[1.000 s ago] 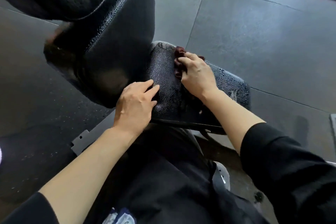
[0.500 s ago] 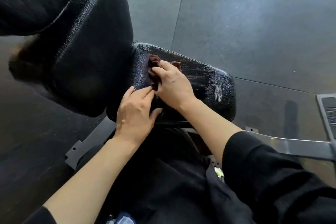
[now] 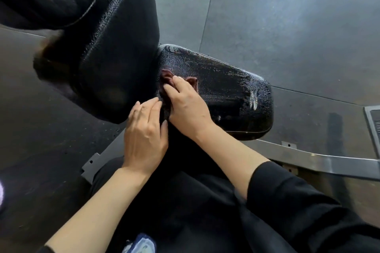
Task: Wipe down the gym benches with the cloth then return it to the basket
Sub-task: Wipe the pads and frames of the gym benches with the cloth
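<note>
Right hand (image 3: pixel 188 107), cloth (image 3: pixel 167 77) nearer backrest (image 3: pixel 115 47) now

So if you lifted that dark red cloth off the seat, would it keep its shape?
Probably not. The cloth is bunched into folds under the right hand, so it likely hangs limp. It looks thin, probably light. The seat shows wet streaks, so it may be damp.

No legible text, brand, number or sign anywhere in the head view. Seat pad (image 3: pixel 226 96) carries a small white mark near its right end, too smeared to read. Blue-and-white print on the clothing (image 3: pixel 139 244) at bottom edge is also unreadable.
</note>
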Demonstrator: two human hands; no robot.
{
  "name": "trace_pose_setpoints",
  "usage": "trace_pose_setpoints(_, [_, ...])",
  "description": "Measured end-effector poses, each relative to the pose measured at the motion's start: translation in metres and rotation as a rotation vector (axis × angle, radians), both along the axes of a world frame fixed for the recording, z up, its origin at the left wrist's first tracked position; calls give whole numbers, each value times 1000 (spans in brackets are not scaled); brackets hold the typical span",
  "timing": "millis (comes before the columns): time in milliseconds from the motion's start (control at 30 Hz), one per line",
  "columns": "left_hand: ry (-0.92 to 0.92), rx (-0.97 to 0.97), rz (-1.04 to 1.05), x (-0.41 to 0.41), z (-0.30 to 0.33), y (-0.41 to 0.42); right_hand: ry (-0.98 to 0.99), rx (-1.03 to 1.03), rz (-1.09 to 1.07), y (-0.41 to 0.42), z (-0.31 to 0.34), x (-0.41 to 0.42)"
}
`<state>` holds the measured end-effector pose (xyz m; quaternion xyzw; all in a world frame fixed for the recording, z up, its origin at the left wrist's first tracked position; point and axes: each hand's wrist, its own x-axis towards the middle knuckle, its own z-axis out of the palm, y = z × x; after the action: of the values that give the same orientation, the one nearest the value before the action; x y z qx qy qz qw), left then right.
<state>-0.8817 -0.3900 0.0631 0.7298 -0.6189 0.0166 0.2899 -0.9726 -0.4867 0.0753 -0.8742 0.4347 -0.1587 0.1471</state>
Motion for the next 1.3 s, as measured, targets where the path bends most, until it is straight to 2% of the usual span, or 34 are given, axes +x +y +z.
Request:
trace_pose_setpoints(67, [-2, -10, -39, -1, -2, 0, -1, -32, 19, 5, 5, -36])
trace_pose_setpoints(167, [21, -18, -63, -2, -6, 2, -3, -126, -143, 13, 8, -93])
trace_pose_setpoints(267, [41, -12, -50, 2, -13, 8, 28, -146, -273, 23, 3, -93])
trace_pose_setpoints(400, [38, -16, -1, 11, -20, 25, -19, -68, -74, 46, -9, -12])
trace_pose_setpoints(500, [25, -31, 7, 18, -23, 36, -67, -22, -6, 51, -8, 29])
trace_pose_setpoints(667, [-19, -49, 1, 17, -26, 41, -28, -36, 101, 46, -2, -23])
trace_pose_setpoints(767, [1, -55, 8, 21, -29, 46, -38, -118, -80, 44, -4, -67])
trace_pose_setpoints(867, [1, -55, 18, 27, -31, 52, -11, -124, -231, 55, -4, -53])
trace_pose_setpoints(1000, [3, -73, 20, 28, -30, 56, -66, -90, 4, 65, -6, 14])
trace_pose_setpoints(1067, [-3, -88, 32, 28, -27, 55, -86, -104, 56, 59, -9, 28])
trace_pose_setpoints(1200, [-44, -100, -27, 19, -20, 46, -58, -64, 110, 49, -6, -12])
trace_pose_setpoints(1300, [-34, -113, -147, -4, -18, 27, -22, -112, -17, 39, -5, -76])
